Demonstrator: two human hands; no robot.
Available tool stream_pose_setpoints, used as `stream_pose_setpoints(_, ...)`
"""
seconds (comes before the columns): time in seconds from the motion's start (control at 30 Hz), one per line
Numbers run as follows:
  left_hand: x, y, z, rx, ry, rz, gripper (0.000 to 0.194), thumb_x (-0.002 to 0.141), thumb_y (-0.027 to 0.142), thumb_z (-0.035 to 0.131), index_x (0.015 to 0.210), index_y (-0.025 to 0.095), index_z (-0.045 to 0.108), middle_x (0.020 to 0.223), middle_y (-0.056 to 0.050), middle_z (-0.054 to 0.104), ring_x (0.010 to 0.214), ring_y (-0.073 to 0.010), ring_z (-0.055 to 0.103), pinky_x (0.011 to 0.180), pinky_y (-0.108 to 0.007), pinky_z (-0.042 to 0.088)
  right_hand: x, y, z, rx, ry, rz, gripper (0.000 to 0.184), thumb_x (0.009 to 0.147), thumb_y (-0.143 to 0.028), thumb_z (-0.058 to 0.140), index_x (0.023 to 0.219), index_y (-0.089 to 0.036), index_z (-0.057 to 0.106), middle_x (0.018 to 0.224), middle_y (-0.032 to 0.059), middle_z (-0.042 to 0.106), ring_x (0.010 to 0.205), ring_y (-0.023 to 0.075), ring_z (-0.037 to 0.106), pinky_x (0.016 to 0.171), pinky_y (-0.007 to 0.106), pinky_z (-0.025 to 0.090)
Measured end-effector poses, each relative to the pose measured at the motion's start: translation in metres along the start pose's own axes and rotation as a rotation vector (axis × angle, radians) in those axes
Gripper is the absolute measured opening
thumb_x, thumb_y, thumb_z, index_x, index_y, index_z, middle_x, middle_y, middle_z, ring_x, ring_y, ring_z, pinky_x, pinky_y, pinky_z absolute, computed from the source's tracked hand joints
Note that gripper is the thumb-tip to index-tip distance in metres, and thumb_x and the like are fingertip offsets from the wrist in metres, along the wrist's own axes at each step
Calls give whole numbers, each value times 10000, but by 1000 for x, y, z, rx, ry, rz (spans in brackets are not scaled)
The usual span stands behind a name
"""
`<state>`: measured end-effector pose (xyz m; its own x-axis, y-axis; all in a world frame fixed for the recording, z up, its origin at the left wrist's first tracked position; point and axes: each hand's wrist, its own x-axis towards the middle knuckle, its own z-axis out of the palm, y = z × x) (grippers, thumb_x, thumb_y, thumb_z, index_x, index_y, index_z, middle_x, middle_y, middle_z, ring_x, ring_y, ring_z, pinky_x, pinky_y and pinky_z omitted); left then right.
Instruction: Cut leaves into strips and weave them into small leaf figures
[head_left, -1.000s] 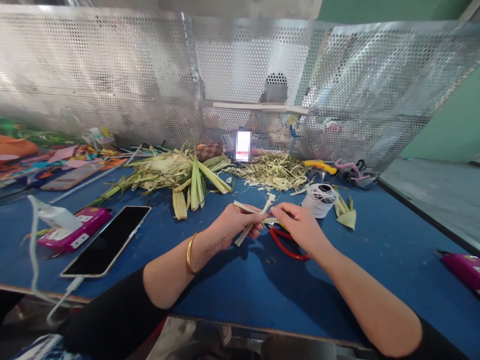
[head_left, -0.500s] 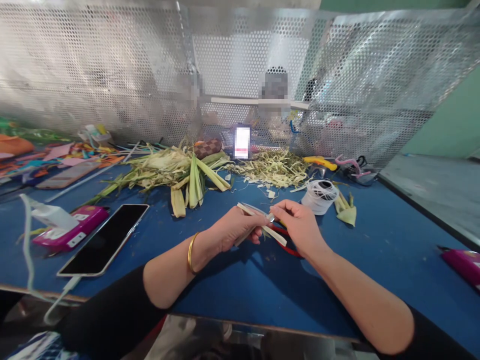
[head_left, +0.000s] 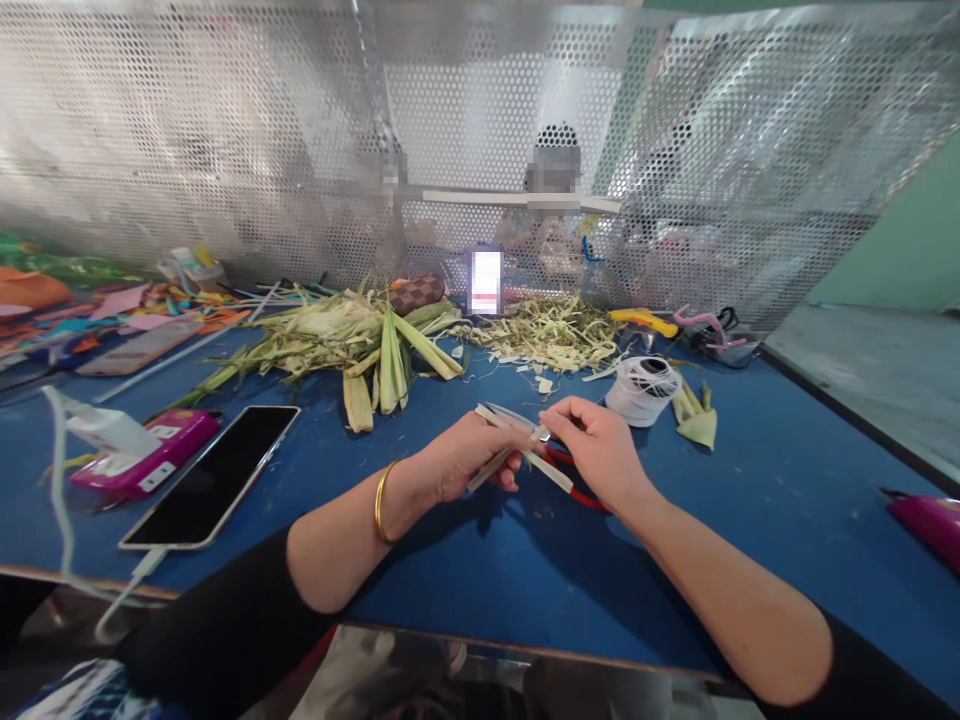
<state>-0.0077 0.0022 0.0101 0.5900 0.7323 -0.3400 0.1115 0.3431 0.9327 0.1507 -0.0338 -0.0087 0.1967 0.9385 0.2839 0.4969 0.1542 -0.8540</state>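
My left hand [head_left: 480, 455], with a gold bangle at its wrist, is closed on pale, flat husk strips [head_left: 551, 472]. One strip runs slantwise across its fingers, and another end pokes out below them. My right hand [head_left: 596, 445] is closed in a pinch at the left fingertips, on the small end of a pale strip. Red-handled scissors [head_left: 589, 500] lie on the table under and between my hands, their blades partly hidden. Just beyond my right hand stands a spool of white thread [head_left: 643, 392].
Green husks [head_left: 322, 335] and shredded scraps [head_left: 555, 335] lie along the back by a perforated metal screen [head_left: 465, 110]. A black-screened phone [head_left: 214, 480] and a magenta power strip [head_left: 150, 450] are at left. Husk pieces [head_left: 696, 420] and a yellow tool [head_left: 643, 321] lie at right.
My hands stay almost in place. The strip end below my left fingers shows more clearly, and the long strip has tilted a little. The view has shifted slightly.
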Motion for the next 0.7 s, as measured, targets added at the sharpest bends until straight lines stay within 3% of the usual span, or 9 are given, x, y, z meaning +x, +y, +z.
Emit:
stream_pose_setpoints(0.17,-3,2,0,8,-26,24,168,672,193,670,546,141,572,471,44,482,411,-63,450,508,-238,481,-2,-3,-1,2,68,24,258,759,-413,572,627,-192,595,580,-8,592,576,147,484,580,270,350)
stream_pose_setpoints(0.33,-1,3,-3,14,-48,21,119,659,216,686,610,126,626,477,45,487,426,-66,453,518,-242,491,-4,-3,-1,23,118,17,244,764,-395,580,641,-186,610,595,-10,597,589,146,492,592,270,367)
stream_pose_setpoints(0.5,3,0,-2,-39,19,39,122,674,238,665,654,122,634,465,66,454,392,-52,409,502,-252,499,2,4,-5,5,113,-25,265,786,-400,568,638,-182,596,578,-15,575,584,144,485,588,271,378)
stream_pose_setpoints(0.6,4,-4,-1,26,6,56,131,653,244,681,635,129,622,447,76,427,380,-50,380,460,-236,469,8,7,-11,-71,77,-73,224,799,-374,555,777,-178,662,754,35,659,715,183,573,656,295,424)
stream_pose_setpoints(0.7,3,-9,-1,194,-123,65,190,621,287,724,606,140,604,446,73,425,390,-63,393,421,-225,421,9,3,-13,-143,-26,-175,224,813,-350,557,891,-197,701,940,68,674,898,214,607,773,328,444)
